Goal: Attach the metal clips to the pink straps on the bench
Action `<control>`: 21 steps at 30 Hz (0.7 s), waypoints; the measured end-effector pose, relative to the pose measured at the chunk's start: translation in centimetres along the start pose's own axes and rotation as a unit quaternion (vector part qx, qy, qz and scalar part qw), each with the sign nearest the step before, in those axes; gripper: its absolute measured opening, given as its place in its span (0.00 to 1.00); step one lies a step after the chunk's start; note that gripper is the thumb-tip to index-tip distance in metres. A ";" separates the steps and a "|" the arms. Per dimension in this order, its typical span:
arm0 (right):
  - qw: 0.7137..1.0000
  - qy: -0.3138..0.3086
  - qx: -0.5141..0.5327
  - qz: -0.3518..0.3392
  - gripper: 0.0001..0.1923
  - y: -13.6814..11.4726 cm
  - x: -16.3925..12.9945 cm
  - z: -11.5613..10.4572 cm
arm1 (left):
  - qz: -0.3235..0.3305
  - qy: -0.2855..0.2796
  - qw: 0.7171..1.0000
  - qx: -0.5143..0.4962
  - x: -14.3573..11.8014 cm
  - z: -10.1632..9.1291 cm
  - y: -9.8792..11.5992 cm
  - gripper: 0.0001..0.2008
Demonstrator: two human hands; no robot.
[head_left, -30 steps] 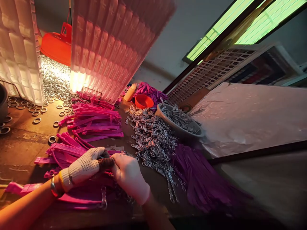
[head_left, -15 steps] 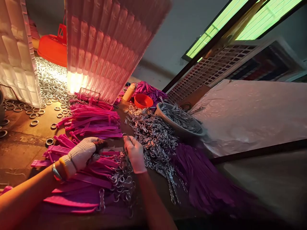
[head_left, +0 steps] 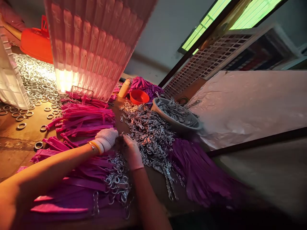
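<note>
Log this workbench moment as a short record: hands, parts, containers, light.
left hand: gloved, fingers meeting the right hand at the edge of the clasp pile
right hand: gloved, fingers at the same spot; what they pinch is hidden
straps: pink, stacked left of the hands
clasps: metal heap, right of the hands
rings: scattered, far left
bowl: grey, holding clasps
cup: orange, behind the heap
lamp: lit shade

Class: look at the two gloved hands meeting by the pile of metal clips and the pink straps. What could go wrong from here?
1. The left hand and right hand work at the edge of the metal clips; tangled clips could come up in a clump.
2. Finished straps lie near the table edge under the forearms and might get swept off.
3. The tilted bowl could spill more clips.
</note>
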State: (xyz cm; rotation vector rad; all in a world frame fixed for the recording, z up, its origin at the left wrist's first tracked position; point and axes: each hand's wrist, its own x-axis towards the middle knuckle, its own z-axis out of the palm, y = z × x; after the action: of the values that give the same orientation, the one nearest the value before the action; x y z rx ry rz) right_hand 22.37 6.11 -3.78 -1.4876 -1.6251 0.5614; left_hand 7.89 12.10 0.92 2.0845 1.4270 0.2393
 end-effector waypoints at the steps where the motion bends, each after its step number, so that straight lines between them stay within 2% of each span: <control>1: 1.000 0.005 0.007 0.003 0.18 -0.7 -0.6 -0.1 | 0.015 -0.004 1.000 -0.011 -1.0 -0.4 -0.4 0.09; 3: 1.000 0.006 0.022 0.006 0.18 -2.5 -2.0 -0.3 | 0.036 -0.014 0.998 -0.047 -3.7 -1.2 -1.5 0.09; 5: 1.000 -0.009 0.020 -0.011 0.16 -4.5 -3.4 -0.4 | 0.023 -0.032 0.988 -0.148 -6.8 -1.8 -2.6 0.13; 6: 0.999 -0.020 0.009 -0.029 0.15 -5.5 -4.0 -0.3 | 0.004 -0.041 0.969 -0.244 -8.4 -1.9 -3.0 0.14; 8: 0.996 -0.037 -0.027 -0.079 0.15 -7.1 -5.1 0.0 | -0.022 -0.047 0.913 -0.406 -11.0 -1.9 -3.6 0.15; 9: 0.993 -0.040 -0.049 -0.103 0.15 -7.8 -5.6 0.2 | -0.027 -0.046 0.887 -0.459 -12.1 -1.8 -3.8 0.15; 11: 0.985 -0.044 -0.099 -0.137 0.15 -8.8 -6.4 0.7 | -0.028 -0.037 0.868 -0.495 -13.8 -1.6 -3.9 0.16; 13: 0.975 -0.041 -0.157 -0.155 0.15 -9.6 -7.1 1.3 | -0.032 -0.029 0.875 -0.482 -14.8 -1.5 -3.9 0.17; 15: 0.957 -0.025 -0.230 -0.176 0.15 -10.0 -7.6 1.7 | -0.022 -0.006 0.908 -0.418 -15.2 -1.4 -3.8 0.16; 18: 0.921 0.008 -0.329 -0.210 0.14 -10.1 -8.2 2.0 | 0.051 0.062 0.957 -0.278 -15.3 -1.1 -3.9 0.07; 20: 0.911 0.022 -0.351 -0.214 0.13 -10.0 -8.4 2.0 | 0.098 0.078 0.966 -0.227 -15.1 -0.7 -4.1 0.03; 21: 0.914 0.027 -0.347 -0.209 0.12 -10.0 -8.4 2.0 | 0.109 0.064 0.965 -0.230 -15.1 -0.6 -4.3 0.04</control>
State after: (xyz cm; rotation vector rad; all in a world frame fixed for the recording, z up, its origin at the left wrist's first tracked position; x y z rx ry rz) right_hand 14.44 -3.49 0.65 -1.5270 -2.1407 -0.3407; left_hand -1.86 -0.14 1.66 1.8544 1.0788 0.7338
